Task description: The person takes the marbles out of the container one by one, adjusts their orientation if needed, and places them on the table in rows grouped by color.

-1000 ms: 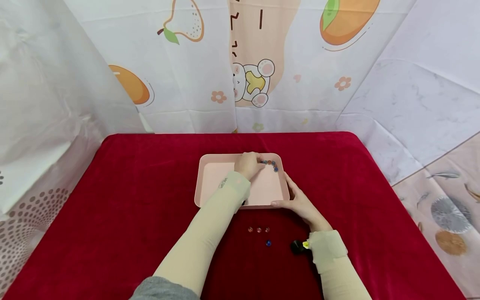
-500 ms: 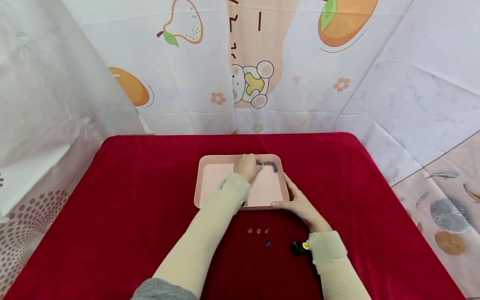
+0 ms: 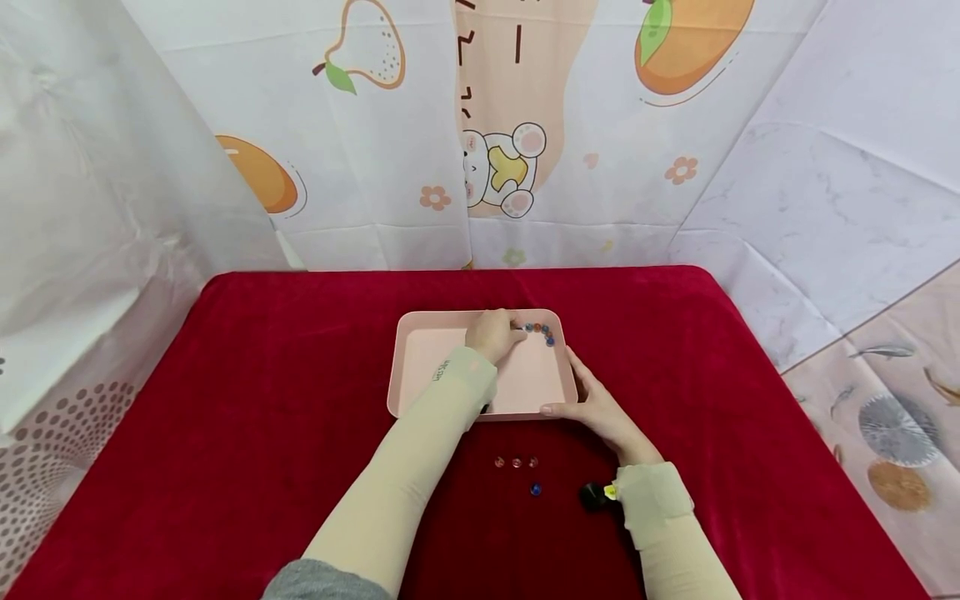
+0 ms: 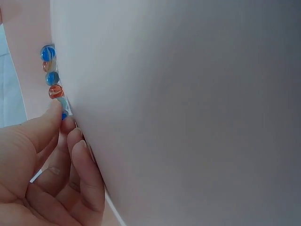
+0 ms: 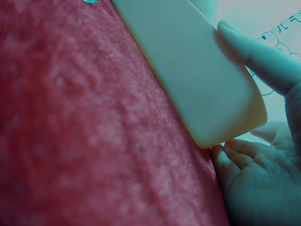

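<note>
Red cloth [image 3: 300, 375] lies under the pink tray [image 3: 531, 379], before fruit-printed hangings [image 3: 352, 158].

1. Left arm [image 3: 401, 483] reaches over the near edge of the tray [image 3: 532, 379].
2. Left hand [image 3: 491, 335], inside the tray, pinches between thumb [image 4: 44, 123] and fingers [image 4: 88, 165].
3. Right hand [image 3: 596, 408] grips the tray's near right corner.

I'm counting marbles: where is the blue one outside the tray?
In the head view, the blue marble lies right of centre, below the rightmost of three marbles.
</note>
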